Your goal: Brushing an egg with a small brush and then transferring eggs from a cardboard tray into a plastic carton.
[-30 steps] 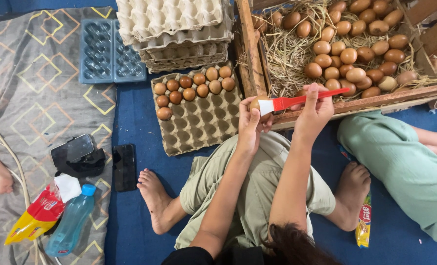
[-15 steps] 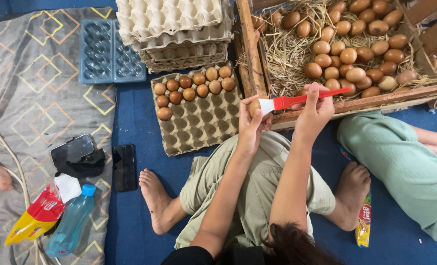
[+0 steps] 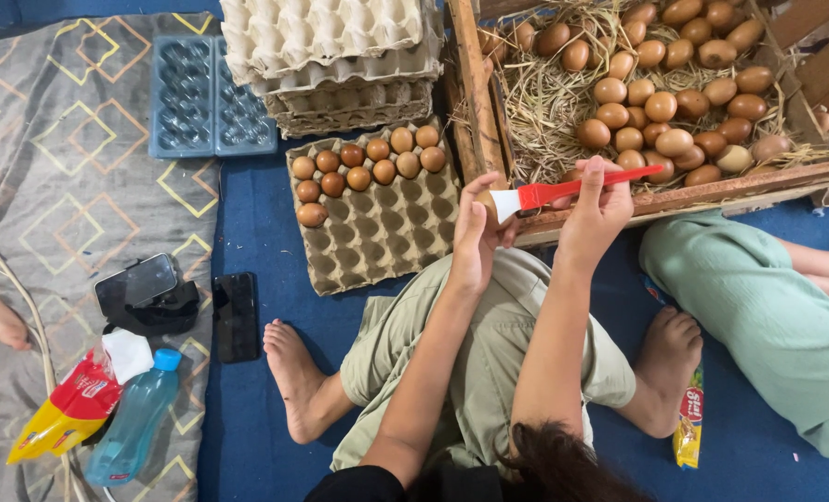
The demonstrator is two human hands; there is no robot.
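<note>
- Seated on a blue mat, a person's left hand (image 3: 475, 244) grips a brown egg (image 3: 486, 203) at the wooden crate (image 3: 619, 206) edge; right hand (image 3: 596, 206) clasps a red-handled brush (image 3: 563, 191).
- Risk, judged: brushing too hard could crack the shell.
- Count: eleven eggs in the cardboard tray (image 3: 377, 232); one bottle (image 3: 135, 429); two phones.
</note>
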